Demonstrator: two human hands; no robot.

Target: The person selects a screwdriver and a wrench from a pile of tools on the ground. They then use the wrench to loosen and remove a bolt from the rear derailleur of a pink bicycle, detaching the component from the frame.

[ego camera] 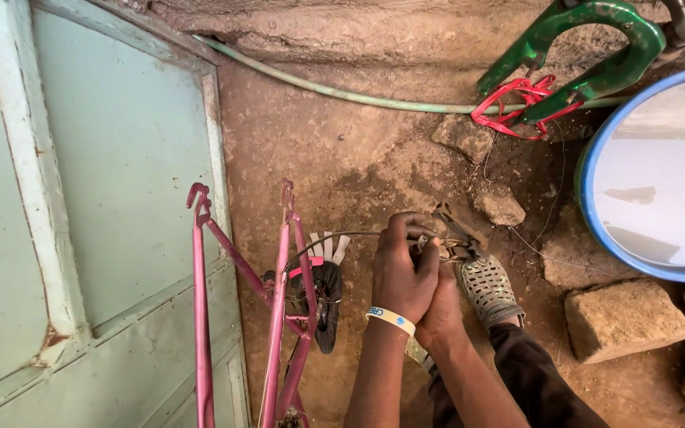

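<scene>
My left hand (403,268), with a pale wristband, is closed around a thin steel brake cable (334,235). The cable arcs left to the pink bicycle frame (279,317), which stands in front of me. My right hand (442,311) sits pressed against and partly under the left one. It grips the handles of rusty pliers (458,227), whose jaws stick out just beyond my knuckles. A small black part (327,305) hangs on the frame near the cable's far end.
My foot in a grey perforated clog (489,289) rests on the dirt ground. A blue basin of water (660,178) is at right, with stones (626,319) beside it. A green metal bracket (596,47), a red wire piece (513,107), a green hose (342,93) and a pale green door (105,198) surround the spot.
</scene>
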